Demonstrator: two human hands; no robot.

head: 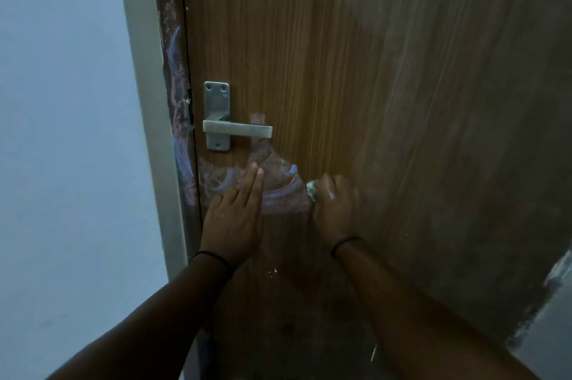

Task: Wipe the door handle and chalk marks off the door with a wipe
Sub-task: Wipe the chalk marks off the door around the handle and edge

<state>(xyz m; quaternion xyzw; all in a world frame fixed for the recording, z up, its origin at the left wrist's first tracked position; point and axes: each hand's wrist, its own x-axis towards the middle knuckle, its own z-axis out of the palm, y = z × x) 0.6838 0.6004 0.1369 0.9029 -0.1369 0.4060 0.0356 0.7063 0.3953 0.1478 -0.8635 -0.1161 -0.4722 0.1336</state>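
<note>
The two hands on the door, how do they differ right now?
The left hand lies flat and open on the door, fingers stretched toward the chalk marks; the right hand is closed around a crumpled wipe. The left hand holds nothing; the right hand presses the wipe at the chalk's right edge. The left looks sharp, the right blurred. Both sit below the door handle and wear a dark wristband.

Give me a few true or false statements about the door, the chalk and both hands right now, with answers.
1. The right hand holds a bunched wipe against the door. True.
2. The left hand grips the door handle. False: it lies flat on the door below the handle.
3. Chalk marks remain between the hands. True.
4. The door frame is free of chalk. False: pink and blue smears run along it.
</note>
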